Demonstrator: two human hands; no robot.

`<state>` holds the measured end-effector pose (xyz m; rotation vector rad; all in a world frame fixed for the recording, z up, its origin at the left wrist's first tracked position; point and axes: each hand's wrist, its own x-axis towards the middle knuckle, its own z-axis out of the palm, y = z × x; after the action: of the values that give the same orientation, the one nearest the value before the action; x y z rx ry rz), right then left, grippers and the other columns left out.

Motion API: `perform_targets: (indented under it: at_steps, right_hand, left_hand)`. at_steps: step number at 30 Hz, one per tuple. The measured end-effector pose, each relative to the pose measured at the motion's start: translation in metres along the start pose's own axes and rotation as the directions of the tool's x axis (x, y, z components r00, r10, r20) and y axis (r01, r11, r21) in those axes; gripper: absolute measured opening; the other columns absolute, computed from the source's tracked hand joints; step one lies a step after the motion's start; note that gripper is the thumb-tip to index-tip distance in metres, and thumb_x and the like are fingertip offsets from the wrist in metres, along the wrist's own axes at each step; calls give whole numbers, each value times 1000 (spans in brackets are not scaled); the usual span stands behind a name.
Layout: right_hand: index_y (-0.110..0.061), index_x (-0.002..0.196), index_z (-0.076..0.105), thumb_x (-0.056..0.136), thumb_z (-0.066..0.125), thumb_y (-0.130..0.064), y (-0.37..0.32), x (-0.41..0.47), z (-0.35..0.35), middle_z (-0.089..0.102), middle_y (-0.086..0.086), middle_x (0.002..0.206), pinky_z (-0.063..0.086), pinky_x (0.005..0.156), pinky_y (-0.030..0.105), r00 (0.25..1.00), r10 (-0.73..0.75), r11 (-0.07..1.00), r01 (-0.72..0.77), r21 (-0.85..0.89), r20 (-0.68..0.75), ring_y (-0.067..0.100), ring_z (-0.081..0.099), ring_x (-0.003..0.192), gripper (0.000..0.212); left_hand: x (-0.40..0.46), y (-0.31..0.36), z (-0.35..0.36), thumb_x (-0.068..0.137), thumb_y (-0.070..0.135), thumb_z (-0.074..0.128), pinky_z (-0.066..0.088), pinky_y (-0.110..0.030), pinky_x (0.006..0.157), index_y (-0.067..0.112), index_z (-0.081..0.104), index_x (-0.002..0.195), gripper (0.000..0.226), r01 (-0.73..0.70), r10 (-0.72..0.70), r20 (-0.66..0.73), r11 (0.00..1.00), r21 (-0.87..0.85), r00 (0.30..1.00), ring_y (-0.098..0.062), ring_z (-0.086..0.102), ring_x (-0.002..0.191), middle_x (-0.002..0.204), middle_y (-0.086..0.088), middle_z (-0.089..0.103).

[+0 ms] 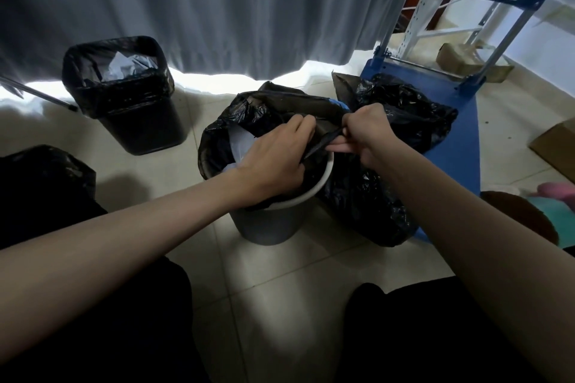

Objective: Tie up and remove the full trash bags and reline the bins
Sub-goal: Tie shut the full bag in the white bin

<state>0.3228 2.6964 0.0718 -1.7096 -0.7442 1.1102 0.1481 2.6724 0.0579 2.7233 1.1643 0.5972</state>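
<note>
At the frame's centre, the right hand (365, 134) pinches a twisted strip of the black plastic trash bag (249, 115) lining the round grey bin (267, 224). The left hand (277, 155) grips the bag's gathered mouth, probably to knot it.

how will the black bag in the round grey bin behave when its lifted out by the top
Probably floppy: the black bag is thin crinkled film, and the strip the right hand pinches is twisted thin. Likely light for its size, since the contents showing look like paper. The grey bin may lift or tip with it, so the left hand could steady the rim.
</note>
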Motion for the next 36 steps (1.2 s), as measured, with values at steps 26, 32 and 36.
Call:
perform_targets:
  at_steps: [26, 32, 36]
  right_hand:
    - [-18, 88, 64, 93, 61, -25, -20, -67, 19, 66, -5, 84, 45, 90, 41, 610, -369, 225, 791, -569, 702, 21, 61, 90, 9]
    - [-18, 80, 64, 92, 63, -21, -20, -58, 3, 65, -3, 79, 48, 79, 34, 656, -346, 285, 754, -592, 671, 19, 61, 84, 13]
    - [-14, 78, 63, 91, 65, -19, -18, -60, 0, 67, 7, 81, 49, 79, 37, 685, -192, 307, 722, -620, 703, 23, 62, 84, 14]
  left_hand:
    - [-19, -39, -51, 74, 23, 77, 38, -19, 59, 22, 55, 83, 24, 216, -170, 233, 959, -186, 958, -7, 51, 66, 71, 9, 57]
    - [-30, -51, -50, 69, 24, 74, 41, -33, 62, 24, 45, 71, 30, 198, -198, 283, 980, 30, 939, -20, 52, 72, 69, 9, 52]
    - [-33, -66, -69, 72, 22, 69, 34, -29, 63, 28, 47, 72, 23, 195, -241, 263, 962, 191, 934, -19, 49, 72, 69, 11, 48]
